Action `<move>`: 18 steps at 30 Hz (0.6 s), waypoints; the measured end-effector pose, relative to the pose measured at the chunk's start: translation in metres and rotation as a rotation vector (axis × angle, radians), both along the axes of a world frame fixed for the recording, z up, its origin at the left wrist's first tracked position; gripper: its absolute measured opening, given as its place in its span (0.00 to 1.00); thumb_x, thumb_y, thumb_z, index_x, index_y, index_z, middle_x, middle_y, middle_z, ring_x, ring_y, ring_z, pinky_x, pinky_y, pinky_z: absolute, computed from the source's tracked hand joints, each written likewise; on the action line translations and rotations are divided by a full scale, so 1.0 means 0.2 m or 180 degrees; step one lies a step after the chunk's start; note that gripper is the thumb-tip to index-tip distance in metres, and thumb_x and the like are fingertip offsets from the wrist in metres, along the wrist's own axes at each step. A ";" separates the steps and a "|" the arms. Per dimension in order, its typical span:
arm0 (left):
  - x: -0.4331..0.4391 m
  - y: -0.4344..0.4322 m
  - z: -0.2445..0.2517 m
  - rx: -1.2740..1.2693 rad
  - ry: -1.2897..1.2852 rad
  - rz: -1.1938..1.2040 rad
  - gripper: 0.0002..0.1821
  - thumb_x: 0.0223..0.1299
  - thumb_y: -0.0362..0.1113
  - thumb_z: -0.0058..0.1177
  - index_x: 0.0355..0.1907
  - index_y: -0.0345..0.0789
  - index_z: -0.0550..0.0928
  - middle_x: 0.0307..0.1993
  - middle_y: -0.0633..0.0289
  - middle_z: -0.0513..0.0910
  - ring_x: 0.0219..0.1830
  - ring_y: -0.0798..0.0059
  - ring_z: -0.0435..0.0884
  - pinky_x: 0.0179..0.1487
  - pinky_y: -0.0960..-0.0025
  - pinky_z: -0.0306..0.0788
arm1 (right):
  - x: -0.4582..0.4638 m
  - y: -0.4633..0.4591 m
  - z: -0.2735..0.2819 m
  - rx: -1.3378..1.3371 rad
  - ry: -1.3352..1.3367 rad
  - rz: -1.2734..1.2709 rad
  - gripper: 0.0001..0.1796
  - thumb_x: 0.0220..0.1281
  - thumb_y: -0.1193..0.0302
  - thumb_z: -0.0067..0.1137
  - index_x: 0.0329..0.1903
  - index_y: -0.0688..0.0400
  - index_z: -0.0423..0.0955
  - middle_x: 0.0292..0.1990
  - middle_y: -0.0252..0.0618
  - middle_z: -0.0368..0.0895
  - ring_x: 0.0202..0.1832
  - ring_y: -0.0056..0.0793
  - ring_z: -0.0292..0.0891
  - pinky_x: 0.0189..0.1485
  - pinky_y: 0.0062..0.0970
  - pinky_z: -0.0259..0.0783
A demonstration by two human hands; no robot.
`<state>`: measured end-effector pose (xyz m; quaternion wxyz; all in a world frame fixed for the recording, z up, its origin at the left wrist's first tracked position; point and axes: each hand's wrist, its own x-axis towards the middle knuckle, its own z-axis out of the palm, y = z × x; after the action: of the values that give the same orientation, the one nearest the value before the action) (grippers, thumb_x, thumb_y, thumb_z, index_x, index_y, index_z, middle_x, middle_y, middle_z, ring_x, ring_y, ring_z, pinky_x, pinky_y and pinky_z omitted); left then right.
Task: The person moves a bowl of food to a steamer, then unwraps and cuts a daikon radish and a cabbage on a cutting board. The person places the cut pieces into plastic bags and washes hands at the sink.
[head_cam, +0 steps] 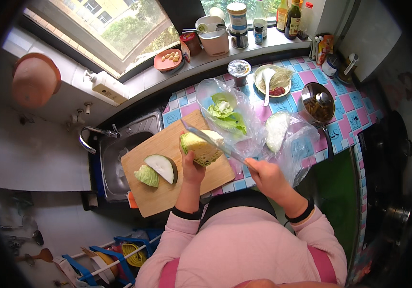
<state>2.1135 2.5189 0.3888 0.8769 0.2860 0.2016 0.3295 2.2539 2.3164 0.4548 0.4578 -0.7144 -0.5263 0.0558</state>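
Note:
My left hand (193, 167) grips a cut piece of cabbage (200, 149), its pale layered face turned up and its green leaves at the left. In my right hand (266, 176) is the handle of a kitchen knife (215, 144); its blade runs up and left across the cabbage. Whether the edge has entered the leaves I cannot tell. Both are above a wooden cutting board (177, 135). On the board's left part lie a slice of winter melon (162, 167), with white flesh and dark green rind, and a smaller cabbage piece (147, 176) touching it.
The board overlaps the steel sink (114, 180) at left. Beyond it, a plastic bag (206, 88) holds lettuce-like leaves (224, 108). At right are a wrapped white-fleshed piece (277, 131), a lidded saucepan (317, 104) with its handle towards me, and a plate (259, 86) with noodles and a spoon.

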 end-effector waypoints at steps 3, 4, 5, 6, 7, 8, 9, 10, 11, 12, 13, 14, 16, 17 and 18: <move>0.07 0.00 -0.02 0.0791 0.0243 0.0431 0.48 0.46 0.38 0.59 0.68 0.46 0.46 0.58 0.61 0.63 0.59 0.64 0.65 0.59 0.61 0.65 | 0.00 0.00 0.01 -0.0128 -0.0215 0.0047 0.20 0.49 0.77 0.58 0.48 0.58 0.70 0.20 0.41 0.71 0.23 0.40 0.72 0.23 0.34 0.68; 0.10 0.01 -0.03 0.0751 0.0247 0.0553 0.49 0.45 0.34 0.59 0.67 0.46 0.45 0.57 0.60 0.63 0.58 0.66 0.65 0.58 0.62 0.65 | 0.00 0.00 0.02 -0.0193 -0.0221 0.0049 0.20 0.49 0.77 0.58 0.48 0.58 0.70 0.20 0.41 0.71 0.22 0.40 0.72 0.23 0.33 0.68; 0.12 0.01 -0.03 0.0780 0.0366 0.0607 0.48 0.45 0.34 0.59 0.67 0.46 0.46 0.58 0.60 0.63 0.58 0.66 0.65 0.58 0.63 0.65 | 0.00 0.00 0.03 -0.0267 -0.0218 0.0038 0.21 0.48 0.78 0.58 0.49 0.58 0.70 0.19 0.40 0.70 0.22 0.39 0.72 0.23 0.33 0.68; 0.14 0.01 -0.04 0.0810 0.0380 0.0655 0.48 0.45 0.34 0.59 0.67 0.46 0.46 0.58 0.60 0.63 0.58 0.66 0.66 0.58 0.63 0.65 | 0.01 0.00 0.03 -0.0302 -0.0277 -0.0008 0.22 0.47 0.78 0.58 0.49 0.58 0.70 0.19 0.39 0.69 0.20 0.38 0.71 0.22 0.33 0.68; 0.16 0.02 -0.05 0.0901 0.0291 0.0700 0.47 0.46 0.34 0.58 0.67 0.46 0.46 0.58 0.60 0.63 0.57 0.66 0.66 0.58 0.63 0.65 | 0.02 0.01 0.03 -0.0328 -0.0300 -0.0038 0.21 0.47 0.78 0.58 0.48 0.58 0.70 0.18 0.39 0.69 0.20 0.38 0.71 0.21 0.32 0.68; 0.17 0.03 -0.06 0.0967 0.0321 0.0655 0.45 0.48 0.37 0.57 0.67 0.46 0.48 0.58 0.60 0.63 0.57 0.67 0.66 0.58 0.64 0.65 | 0.02 0.01 0.03 -0.0358 -0.0330 -0.0057 0.20 0.48 0.78 0.57 0.48 0.58 0.70 0.18 0.39 0.68 0.20 0.37 0.71 0.20 0.32 0.68; 0.17 0.04 -0.07 0.1102 0.0256 0.0613 0.42 0.51 0.41 0.56 0.66 0.46 0.49 0.58 0.60 0.63 0.57 0.67 0.66 0.58 0.64 0.65 | 0.03 0.02 0.03 -0.0390 -0.0363 -0.0052 0.19 0.48 0.77 0.57 0.47 0.58 0.69 0.18 0.38 0.68 0.19 0.37 0.71 0.20 0.31 0.68; 0.17 0.06 -0.07 0.1245 0.0191 0.0580 0.40 0.53 0.44 0.56 0.66 0.45 0.50 0.58 0.61 0.63 0.57 0.68 0.66 0.58 0.64 0.65 | 0.03 0.03 0.03 -0.0424 -0.0423 -0.0070 0.18 0.49 0.77 0.56 0.47 0.58 0.70 0.18 0.38 0.68 0.19 0.36 0.71 0.19 0.31 0.67; 0.17 0.08 -0.08 0.0787 -0.0098 0.0411 0.38 0.55 0.49 0.52 0.65 0.45 0.52 0.58 0.62 0.63 0.57 0.68 0.66 0.58 0.63 0.65 | 0.04 0.05 0.03 -0.0462 -0.0470 -0.0072 0.17 0.49 0.77 0.55 0.46 0.58 0.70 0.17 0.38 0.67 0.18 0.36 0.70 0.19 0.31 0.67; 0.17 0.11 -0.08 0.0319 -0.0377 0.0249 0.36 0.57 0.54 0.49 0.65 0.45 0.54 0.58 0.62 0.64 0.57 0.69 0.66 0.58 0.63 0.65 | 0.04 0.06 0.03 -0.0506 -0.0511 -0.0068 0.16 0.50 0.77 0.55 0.45 0.58 0.70 0.17 0.38 0.67 0.18 0.36 0.70 0.19 0.30 0.67; 0.16 0.13 -0.09 -0.0155 -0.0656 0.0096 0.35 0.59 0.58 0.45 0.65 0.44 0.56 0.57 0.63 0.65 0.57 0.70 0.66 0.58 0.62 0.64 | 0.04 0.08 0.02 -0.0537 -0.0522 -0.0062 0.16 0.51 0.76 0.54 0.45 0.58 0.70 0.17 0.38 0.67 0.18 0.36 0.70 0.18 0.30 0.67; 0.16 0.16 -0.11 -0.0381 -0.0691 0.0027 0.36 0.59 0.67 0.35 0.61 0.43 0.63 0.55 0.66 0.68 0.56 0.70 0.67 0.58 0.59 0.64 | 0.04 0.10 0.02 -0.0573 -0.0537 -0.0056 0.15 0.52 0.76 0.54 0.45 0.58 0.70 0.16 0.37 0.67 0.17 0.35 0.70 0.18 0.30 0.67; 0.19 0.18 -0.19 0.0089 0.0158 0.0387 0.35 0.59 0.67 0.34 0.59 0.43 0.65 0.55 0.66 0.69 0.56 0.67 0.68 0.59 0.58 0.63 | 0.05 0.13 0.01 -0.0673 -0.0635 -0.0027 0.14 0.52 0.75 0.53 0.45 0.58 0.70 0.16 0.37 0.67 0.17 0.35 0.70 0.17 0.29 0.66; 0.19 0.19 -0.23 0.0408 0.0366 0.0483 0.34 0.60 0.66 0.33 0.58 0.42 0.66 0.54 0.66 0.70 0.56 0.66 0.68 0.60 0.57 0.62 | 0.04 0.14 0.01 -0.0727 -0.0714 0.0003 0.14 0.53 0.74 0.53 0.45 0.58 0.70 0.16 0.37 0.66 0.17 0.35 0.70 0.17 0.29 0.66; 0.18 0.21 -0.27 0.0098 0.0036 0.0254 0.33 0.61 0.65 0.34 0.58 0.43 0.67 0.53 0.67 0.71 0.55 0.66 0.69 0.60 0.58 0.63 | 0.05 0.15 0.00 -0.0768 -0.0817 0.0051 0.14 0.53 0.74 0.53 0.45 0.58 0.70 0.15 0.37 0.66 0.17 0.34 0.70 0.17 0.29 0.66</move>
<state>2.1493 2.5611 0.3351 0.8574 0.2931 0.2127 0.3657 2.2631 2.3472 0.4558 0.2973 -0.7611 -0.5756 0.0306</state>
